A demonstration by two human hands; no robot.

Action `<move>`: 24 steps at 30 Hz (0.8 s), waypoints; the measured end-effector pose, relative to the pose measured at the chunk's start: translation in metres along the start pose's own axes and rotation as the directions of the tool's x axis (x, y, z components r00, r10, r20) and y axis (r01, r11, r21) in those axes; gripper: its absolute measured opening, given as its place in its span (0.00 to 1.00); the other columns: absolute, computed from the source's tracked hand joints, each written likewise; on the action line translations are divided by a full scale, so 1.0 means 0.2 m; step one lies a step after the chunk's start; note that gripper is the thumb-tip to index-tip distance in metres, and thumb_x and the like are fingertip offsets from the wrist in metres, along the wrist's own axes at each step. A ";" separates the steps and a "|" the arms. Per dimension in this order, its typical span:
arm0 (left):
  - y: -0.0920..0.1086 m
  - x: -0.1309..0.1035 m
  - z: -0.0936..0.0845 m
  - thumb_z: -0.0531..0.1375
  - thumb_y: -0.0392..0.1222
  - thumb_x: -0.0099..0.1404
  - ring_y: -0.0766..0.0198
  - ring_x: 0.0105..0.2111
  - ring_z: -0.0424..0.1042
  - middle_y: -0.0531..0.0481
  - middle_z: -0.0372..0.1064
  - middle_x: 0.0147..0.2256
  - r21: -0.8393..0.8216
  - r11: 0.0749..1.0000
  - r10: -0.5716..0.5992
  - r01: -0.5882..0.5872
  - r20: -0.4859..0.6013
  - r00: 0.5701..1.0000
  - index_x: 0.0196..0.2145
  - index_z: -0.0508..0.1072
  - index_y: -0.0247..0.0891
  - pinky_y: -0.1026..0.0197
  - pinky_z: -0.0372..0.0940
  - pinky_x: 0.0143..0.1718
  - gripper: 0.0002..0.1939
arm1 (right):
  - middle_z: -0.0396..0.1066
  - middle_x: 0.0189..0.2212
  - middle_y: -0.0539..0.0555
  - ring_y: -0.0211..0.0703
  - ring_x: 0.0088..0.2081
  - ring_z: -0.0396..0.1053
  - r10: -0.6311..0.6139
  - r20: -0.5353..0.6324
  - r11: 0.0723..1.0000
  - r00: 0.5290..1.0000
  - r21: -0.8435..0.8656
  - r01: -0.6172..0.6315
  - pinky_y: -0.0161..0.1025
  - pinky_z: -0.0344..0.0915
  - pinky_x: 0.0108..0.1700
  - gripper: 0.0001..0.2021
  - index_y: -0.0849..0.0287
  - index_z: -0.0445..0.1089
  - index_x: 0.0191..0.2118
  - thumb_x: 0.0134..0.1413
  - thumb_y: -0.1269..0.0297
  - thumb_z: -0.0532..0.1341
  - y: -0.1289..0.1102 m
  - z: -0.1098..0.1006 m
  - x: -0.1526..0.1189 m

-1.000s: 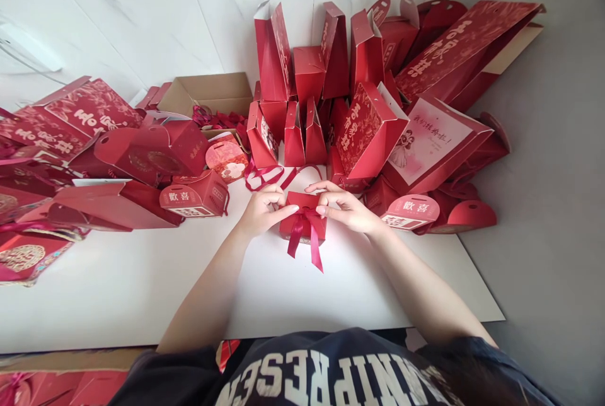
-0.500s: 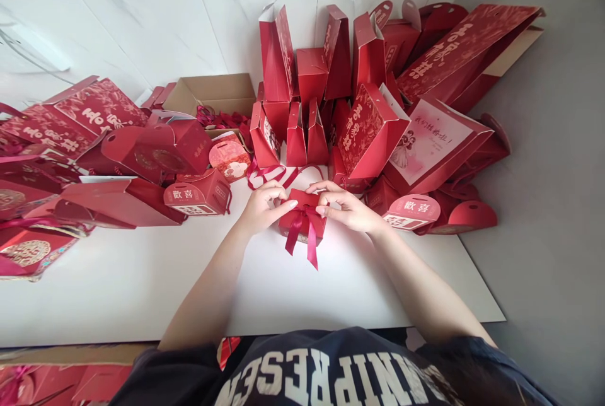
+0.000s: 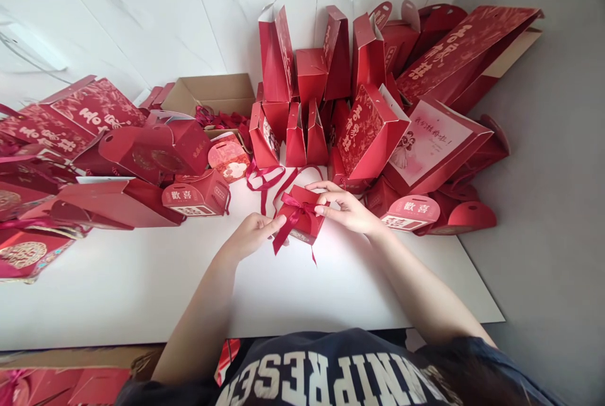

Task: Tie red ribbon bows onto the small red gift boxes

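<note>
Marbled white tiles back a white counter, with a grey wall closing the right end. At the back, left of the middle, a brown cardboard box stands with its flap up, a tangle of dark pink ribbon inside it. Below the counter's near edge, at lower left, red packages lie beside a brown cardboard edge. Between the two hands sits a small red box, turned at a slant, a ribbon bow across its top and one tail hanging past its left side. The left hand is narrowed on the near left corner, thumb over the edge and a fingertip showing below; whether it also pinches the ribbon, I cannot tell. The right hand holds the right side, thumb on top and fingers curved over the far corner, hiding part of it. Just behind, a loose ribbon loops over the counter. Red gift bags crowd the space beyond, a picture bag leaning at the right, while lidded boxes flank the work area.
</note>
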State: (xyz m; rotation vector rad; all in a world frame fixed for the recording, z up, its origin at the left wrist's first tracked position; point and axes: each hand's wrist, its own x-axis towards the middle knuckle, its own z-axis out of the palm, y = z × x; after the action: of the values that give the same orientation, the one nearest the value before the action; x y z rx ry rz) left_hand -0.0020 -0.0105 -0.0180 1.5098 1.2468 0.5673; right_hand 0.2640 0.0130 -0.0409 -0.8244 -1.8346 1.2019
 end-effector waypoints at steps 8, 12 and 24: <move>-0.04 0.02 0.04 0.64 0.53 0.61 0.59 0.32 0.77 0.43 0.79 0.32 -0.263 0.964 -0.018 0.034 0.064 0.998 0.27 0.77 0.36 0.58 0.70 0.37 0.17 | 0.65 0.58 0.56 0.51 0.61 0.61 0.042 0.025 0.990 0.999 0.133 -0.045 0.49 0.56 0.61 0.15 0.57 0.68 0.28 0.62 0.53 0.60 0.02 -0.01 0.00; -0.06 0.03 0.04 0.64 0.53 0.61 0.56 0.34 0.78 0.43 0.79 0.32 -0.274 0.961 -0.009 0.030 0.077 0.997 0.24 0.74 0.36 0.55 0.71 0.40 0.18 | 0.65 0.58 0.56 0.51 0.61 0.60 0.043 0.051 0.989 0.998 0.137 -0.050 0.49 0.55 0.61 0.16 0.57 0.66 0.26 0.62 0.54 0.61 0.03 -0.02 0.00; -0.03 0.03 0.01 0.64 0.50 0.61 0.67 0.25 0.66 0.53 0.67 0.25 -0.023 0.996 0.083 -0.083 -0.022 0.996 0.25 0.67 0.37 0.63 0.62 0.29 0.16 | 0.67 0.55 0.56 0.51 0.58 0.63 0.011 0.033 0.996 0.999 0.092 -0.014 0.49 0.57 0.59 0.18 0.58 0.62 0.24 0.63 0.55 0.59 0.02 -0.02 0.01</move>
State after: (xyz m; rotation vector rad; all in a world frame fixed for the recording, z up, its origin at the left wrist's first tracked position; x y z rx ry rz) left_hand -0.0009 -0.0060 -0.0265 1.5449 1.1937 0.6513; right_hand 0.2666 0.0168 -0.0429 -0.7698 -1.7872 1.3050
